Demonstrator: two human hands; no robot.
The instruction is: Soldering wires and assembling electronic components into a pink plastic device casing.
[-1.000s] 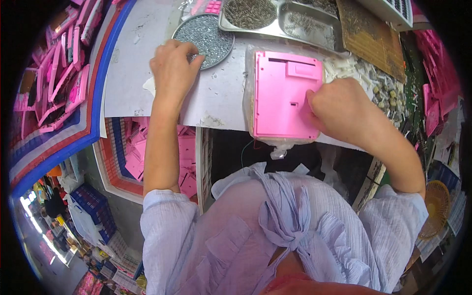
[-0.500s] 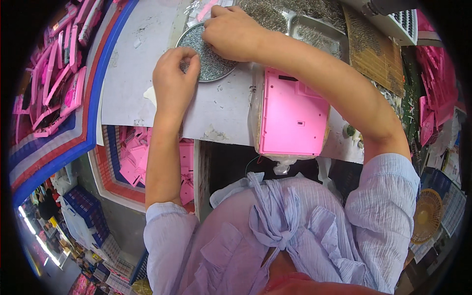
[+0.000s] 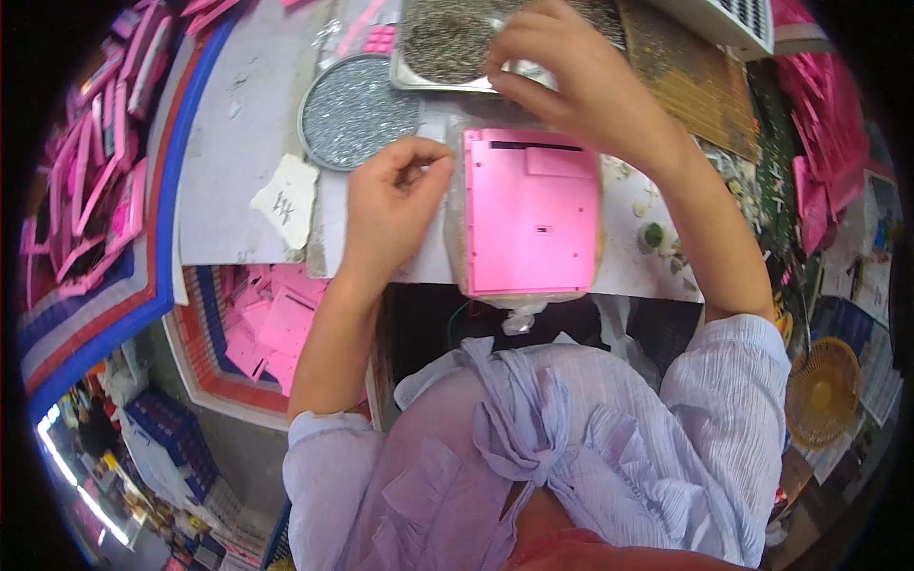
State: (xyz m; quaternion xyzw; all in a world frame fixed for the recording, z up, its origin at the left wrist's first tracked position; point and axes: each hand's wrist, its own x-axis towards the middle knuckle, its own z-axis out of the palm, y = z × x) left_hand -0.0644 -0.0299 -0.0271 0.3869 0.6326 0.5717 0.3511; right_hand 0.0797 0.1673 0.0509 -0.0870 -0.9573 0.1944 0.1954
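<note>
A flat pink plastic panel (image 3: 533,224) with a dark slot along its far edge lies on a plastic-wrapped pad in front of me. My left hand (image 3: 395,209) is just left of the panel, thumb and forefinger pinched together; whatever they hold is too small to make out. Over the metal tray (image 3: 407,78) of small screws (image 3: 446,43), my right hand (image 3: 566,71) hovers with curled fingers, thumb close to forefinger. Any piece in its fingertips cannot be made out. Left of the tray stands a round dish (image 3: 357,112) full of small silvery metal pieces.
A torn white scrap (image 3: 288,200) lies on the worktable (image 3: 221,214). Pink plastic parts fill the bin (image 3: 271,328) below and the striped-edged holder (image 3: 105,171) at left. A brown board (image 3: 690,81) and a small green object (image 3: 651,236) are at right.
Both hands have left the round dish. My left hand has come nearer and rightward beside the panel; my right hand has moved right, over the screw tray. The view has shifted slightly.
</note>
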